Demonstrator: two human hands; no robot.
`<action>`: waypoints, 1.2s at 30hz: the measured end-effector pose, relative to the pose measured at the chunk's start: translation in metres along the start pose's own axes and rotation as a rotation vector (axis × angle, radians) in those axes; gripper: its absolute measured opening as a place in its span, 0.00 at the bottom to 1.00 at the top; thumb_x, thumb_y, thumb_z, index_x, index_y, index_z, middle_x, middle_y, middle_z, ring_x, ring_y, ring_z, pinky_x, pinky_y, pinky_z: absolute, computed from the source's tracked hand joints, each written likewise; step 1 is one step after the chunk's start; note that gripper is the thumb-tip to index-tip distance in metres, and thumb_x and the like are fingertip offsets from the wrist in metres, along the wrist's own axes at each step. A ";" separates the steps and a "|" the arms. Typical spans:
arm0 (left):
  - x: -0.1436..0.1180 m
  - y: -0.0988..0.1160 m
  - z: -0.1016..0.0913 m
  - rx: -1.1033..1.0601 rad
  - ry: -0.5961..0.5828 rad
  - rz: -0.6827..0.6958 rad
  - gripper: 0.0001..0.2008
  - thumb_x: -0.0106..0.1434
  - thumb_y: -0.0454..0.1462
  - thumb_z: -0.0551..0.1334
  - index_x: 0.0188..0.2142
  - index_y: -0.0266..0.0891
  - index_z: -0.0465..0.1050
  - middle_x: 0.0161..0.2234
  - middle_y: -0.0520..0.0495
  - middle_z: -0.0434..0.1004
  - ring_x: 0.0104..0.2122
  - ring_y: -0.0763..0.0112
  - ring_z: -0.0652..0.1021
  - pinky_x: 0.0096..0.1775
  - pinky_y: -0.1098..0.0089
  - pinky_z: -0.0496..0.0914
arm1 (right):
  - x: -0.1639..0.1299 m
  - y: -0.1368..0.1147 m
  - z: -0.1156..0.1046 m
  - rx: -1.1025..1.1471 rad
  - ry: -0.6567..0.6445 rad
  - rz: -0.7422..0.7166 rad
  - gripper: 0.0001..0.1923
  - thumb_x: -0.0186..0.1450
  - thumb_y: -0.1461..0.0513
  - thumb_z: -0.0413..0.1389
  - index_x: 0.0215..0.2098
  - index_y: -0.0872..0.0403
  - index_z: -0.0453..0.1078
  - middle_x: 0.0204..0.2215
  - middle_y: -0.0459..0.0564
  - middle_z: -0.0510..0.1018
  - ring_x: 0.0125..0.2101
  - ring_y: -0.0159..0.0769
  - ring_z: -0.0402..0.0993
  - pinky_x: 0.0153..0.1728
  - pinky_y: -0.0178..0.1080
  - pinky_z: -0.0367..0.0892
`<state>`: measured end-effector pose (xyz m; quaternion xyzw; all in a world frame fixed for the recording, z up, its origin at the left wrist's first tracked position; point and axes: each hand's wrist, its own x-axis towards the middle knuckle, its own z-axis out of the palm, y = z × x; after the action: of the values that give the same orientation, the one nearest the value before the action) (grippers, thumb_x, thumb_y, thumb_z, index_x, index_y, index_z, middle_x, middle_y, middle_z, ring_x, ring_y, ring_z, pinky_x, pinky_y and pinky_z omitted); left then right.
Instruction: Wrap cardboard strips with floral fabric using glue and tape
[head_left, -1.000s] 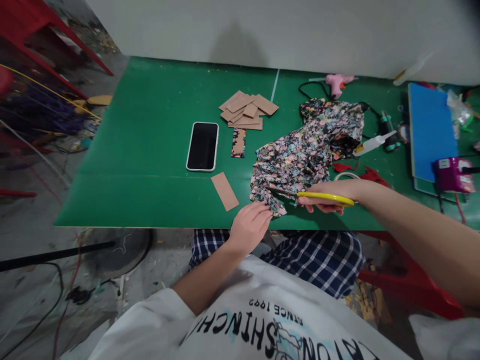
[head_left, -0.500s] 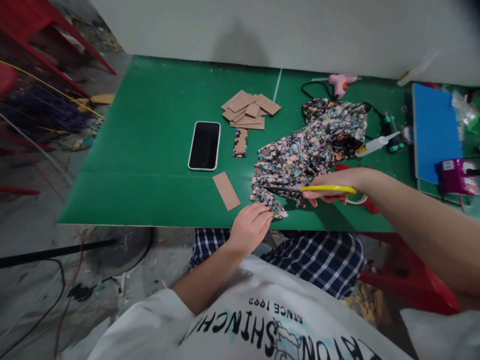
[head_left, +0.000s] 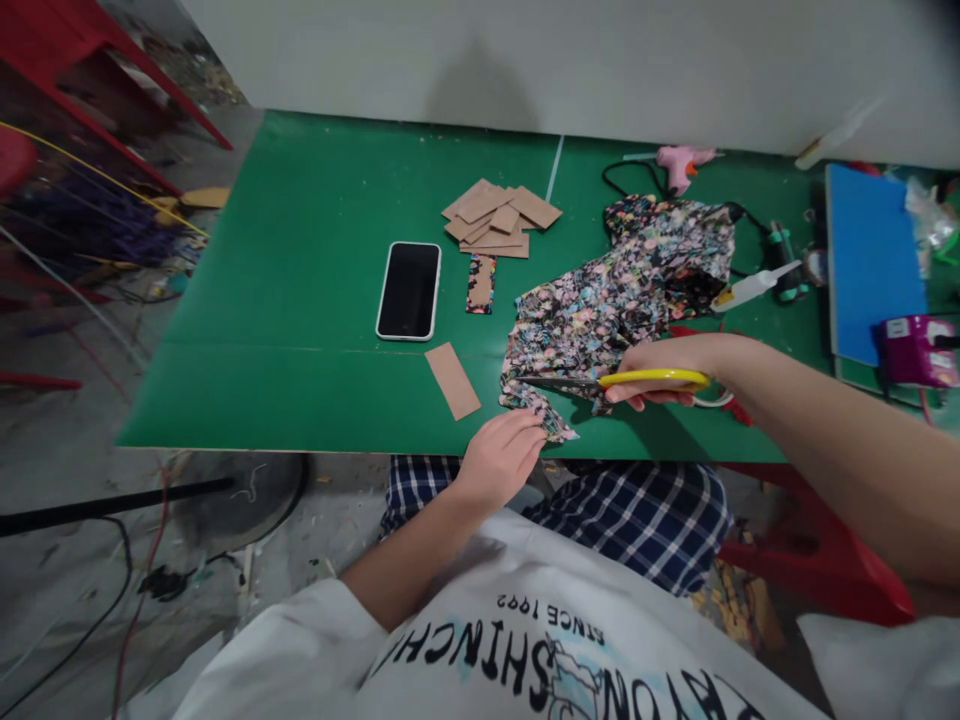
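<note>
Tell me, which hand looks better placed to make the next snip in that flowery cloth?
The right hand, probably. It already grips the yellow-handled scissors, whose blades point into the floral fabric. The left hand pinches the fabric's near corner at the table edge, so it looks suited to steadying.

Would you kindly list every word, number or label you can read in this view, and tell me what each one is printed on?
"SINCE 1992" on the white T-shirt, seen upside down from the wearer's view.
"SHINCH": the large black letters below it on the same shirt; the word runs on and the rest is cut off or folded.
"...AYON": partial letters at the bottom edge; the beginning is hidden.
The phone has a dark screen, with no text.
Glue bottle and purple device: any labels are too small to read.
</note>
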<state>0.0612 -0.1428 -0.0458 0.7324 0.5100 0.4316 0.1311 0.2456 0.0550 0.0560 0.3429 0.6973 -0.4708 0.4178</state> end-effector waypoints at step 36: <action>-0.004 -0.020 -0.038 0.018 -0.099 -0.097 0.06 0.64 0.31 0.50 0.36 0.37 0.65 0.34 0.44 0.74 0.36 0.68 0.73 0.39 0.66 0.69 | 0.111 -0.072 0.043 1.135 0.472 -0.934 0.18 0.60 0.47 0.52 0.27 0.51 0.56 0.16 0.39 0.66 0.18 0.27 0.65 0.23 0.34 0.63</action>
<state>0.0190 -0.1467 -0.0374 0.7285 0.5417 0.3834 0.1701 0.1480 0.0007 -0.0273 0.2661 0.4921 -0.7981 -0.2240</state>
